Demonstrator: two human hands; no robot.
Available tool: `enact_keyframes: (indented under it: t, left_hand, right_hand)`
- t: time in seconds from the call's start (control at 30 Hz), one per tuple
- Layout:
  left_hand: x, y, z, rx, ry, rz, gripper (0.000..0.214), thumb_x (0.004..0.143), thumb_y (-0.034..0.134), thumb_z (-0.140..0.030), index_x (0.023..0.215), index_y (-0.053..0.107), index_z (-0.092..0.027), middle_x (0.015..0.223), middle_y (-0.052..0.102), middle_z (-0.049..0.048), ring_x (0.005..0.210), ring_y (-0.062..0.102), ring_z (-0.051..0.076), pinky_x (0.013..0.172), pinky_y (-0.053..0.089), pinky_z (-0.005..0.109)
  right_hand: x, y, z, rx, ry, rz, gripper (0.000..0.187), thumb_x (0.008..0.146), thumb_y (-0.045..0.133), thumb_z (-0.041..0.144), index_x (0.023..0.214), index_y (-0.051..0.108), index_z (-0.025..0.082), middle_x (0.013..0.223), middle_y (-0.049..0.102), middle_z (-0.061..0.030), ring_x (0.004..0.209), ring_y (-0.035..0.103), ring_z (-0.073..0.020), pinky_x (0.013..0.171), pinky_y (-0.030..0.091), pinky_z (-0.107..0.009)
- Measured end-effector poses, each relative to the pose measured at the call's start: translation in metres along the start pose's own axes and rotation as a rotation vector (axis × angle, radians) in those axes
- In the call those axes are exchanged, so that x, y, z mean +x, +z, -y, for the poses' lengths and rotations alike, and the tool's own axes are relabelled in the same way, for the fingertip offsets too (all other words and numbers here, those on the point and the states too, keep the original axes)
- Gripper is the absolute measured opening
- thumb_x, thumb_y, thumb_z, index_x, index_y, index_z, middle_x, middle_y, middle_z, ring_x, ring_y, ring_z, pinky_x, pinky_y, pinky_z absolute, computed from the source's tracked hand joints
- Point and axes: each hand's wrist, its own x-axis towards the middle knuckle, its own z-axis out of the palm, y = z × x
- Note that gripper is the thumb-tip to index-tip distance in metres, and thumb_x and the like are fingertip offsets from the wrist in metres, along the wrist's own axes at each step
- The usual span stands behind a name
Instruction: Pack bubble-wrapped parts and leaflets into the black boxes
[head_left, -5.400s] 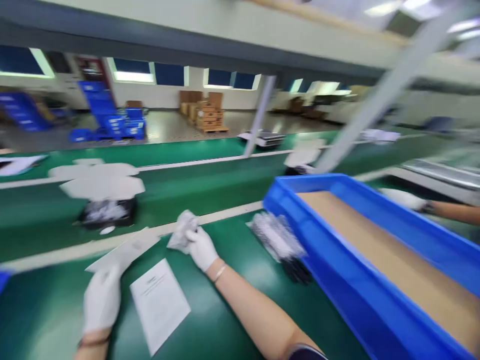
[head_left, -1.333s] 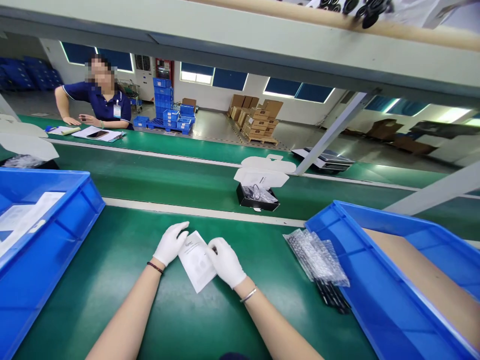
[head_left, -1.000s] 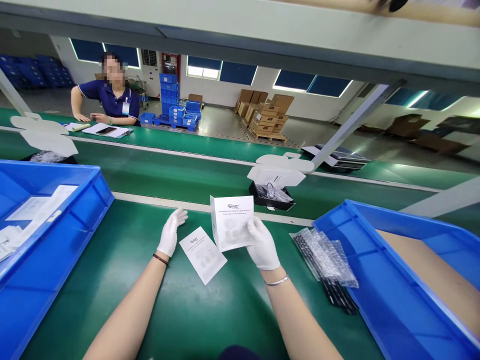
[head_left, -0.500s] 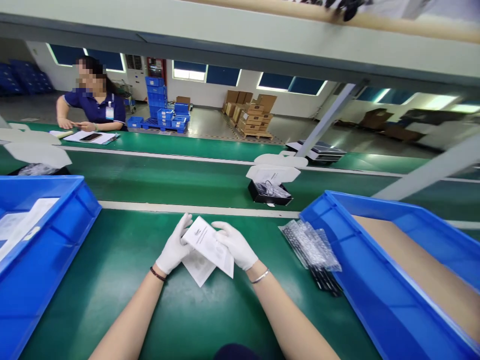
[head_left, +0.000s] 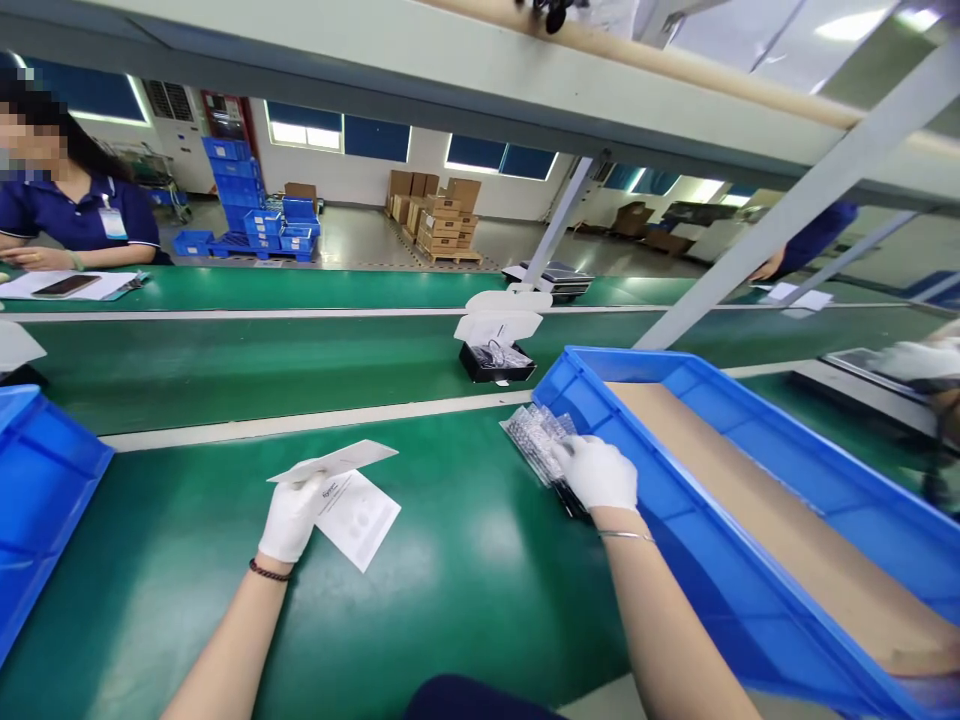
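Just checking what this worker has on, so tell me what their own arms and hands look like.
The left hand and right hand wear white gloves that end at the wrists, and the forearms are bare, with no sleeves in view. A dark bracelet circles the left wrist, and a thin silver bangle circles the right.

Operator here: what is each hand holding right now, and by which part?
The left hand holds the white leaflet by its left edge. The right hand is on the near end of the bubble bag; whether it grips cannot be told.
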Motion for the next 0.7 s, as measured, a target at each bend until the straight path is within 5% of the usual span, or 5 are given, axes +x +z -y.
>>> enact_keyframes:
  t: [0.23, 0.47, 0.6, 0.7]
  left_hand:
    - [-0.010, 0.005, -0.007, 0.021, -0.004, 0.082, 0.053, 0.075, 0.072, -0.056, 0.101, 0.071, -0.011, 0.109, 0.073, 0.0162, 0.107, 0.065, 0.035, 0.094, 0.053, 0.046]
    - [-0.015, 0.003, -0.015, 0.013, 0.043, 0.111, 0.056, 0.075, 0.071, -0.060, 0.104, 0.073, -0.012, 0.114, 0.072, 0.0163, 0.109, 0.065, 0.036, 0.094, 0.054, 0.044]
    - [-0.021, 0.009, -0.033, -0.049, 0.101, 0.158, 0.052, 0.080, 0.064, -0.064, 0.095, 0.075, -0.015, 0.110, 0.073, 0.0154, 0.109, 0.065, 0.036, 0.099, 0.050, 0.050]
    - [-0.034, 0.032, -0.070, 0.137, 0.283, 0.452, 0.035, 0.084, 0.064, -0.054, 0.078, 0.078, -0.022, 0.122, 0.069, 0.0132, 0.127, 0.054, 0.038, 0.112, 0.037, 0.056]
  right_hand:
    - [-0.023, 0.021, -0.008, -0.049, -0.052, -0.156, 0.041, 0.095, 0.051, 0.045, 0.119, 0.071, 0.018, 0.140, 0.050, -0.0229, 0.120, 0.050, -0.0387, 0.086, 0.047, -0.047]
    - [-0.015, 0.027, -0.010, -0.051, -0.099, -0.169, 0.030, 0.091, 0.057, 0.038, 0.097, 0.075, 0.014, 0.139, 0.051, -0.0228, 0.128, 0.044, -0.0377, 0.094, 0.044, -0.047]
    - [-0.021, 0.001, 0.011, 0.319, -0.167, -0.097, 0.022, 0.092, 0.050, 0.027, 0.094, 0.071, 0.019, 0.117, 0.068, -0.0117, 0.107, 0.061, -0.0271, 0.093, 0.045, -0.038]
    - [-0.042, -0.038, 0.051, 0.526, -0.380, -0.001, 0.025, 0.095, 0.045, 0.028, 0.098, 0.069, 0.023, 0.098, 0.073, -0.0057, 0.089, 0.065, -0.0236, 0.084, 0.046, -0.035]
